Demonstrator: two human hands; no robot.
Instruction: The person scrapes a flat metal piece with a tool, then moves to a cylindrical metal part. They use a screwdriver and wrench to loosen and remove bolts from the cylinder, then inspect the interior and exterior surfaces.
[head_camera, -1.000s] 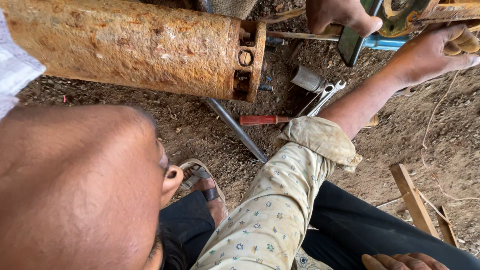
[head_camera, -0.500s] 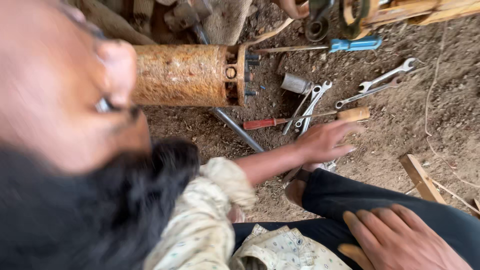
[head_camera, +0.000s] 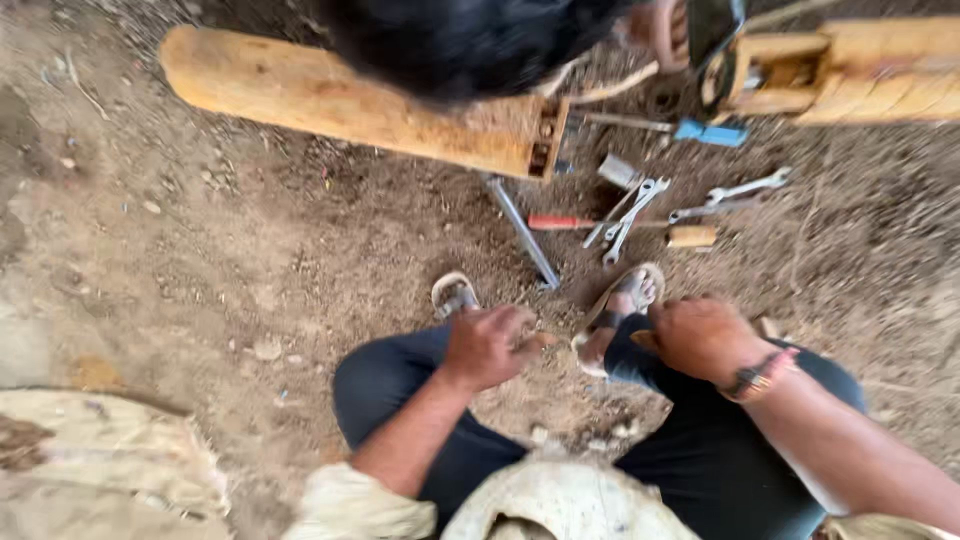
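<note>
Bare dirt ground (wrenches scattered); both hands rest on knees, fingers loosely curled, empty.

no packages, labels, signs or screens in view. only bare dirt ground and loose metal and wood parts, none carrying a visible sticker or tag.

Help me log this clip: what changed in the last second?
The left hand pulled back from the tools to the knee; the right hand rests on the other knee. Both are empty. The wrenches, screwdriver and rusty cylinder lie unmoved.
</note>
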